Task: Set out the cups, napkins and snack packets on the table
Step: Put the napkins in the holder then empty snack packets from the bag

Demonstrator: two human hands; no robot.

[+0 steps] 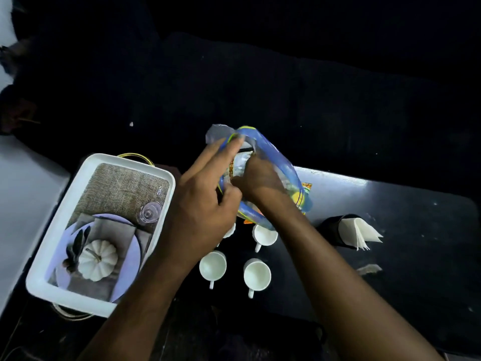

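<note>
Both hands over the middle of the table (390,204), busy with a blue-rimmed clear plastic bag (273,162) held above the cups. Left hand (205,201) pinching the bag's mouth at the near side, grip closed on the plastic, probably to keep the opening wide. Right hand (256,178) plunged inside, apparently after a snack packet (238,165); fingers hidden by the bag, so grip impossible to tell. An orange packet corner (307,186) showing beyond the bag, toward the far edge.

Four white cups (257,276) already set in two pairs directly under the bag, the far left one mostly hidden by the left wrist. Napkins (363,234) fanned in a dark holder (335,230) toward the right edge. White tray (101,230) with a printed pumpkin picture at the left edge, emptied of task things.

Likely snag: cups right below the hands, easy to knock by a dropped packet or a lowered forearm. Scrap of torn wrapper (368,269) lying near the napkins.
</note>
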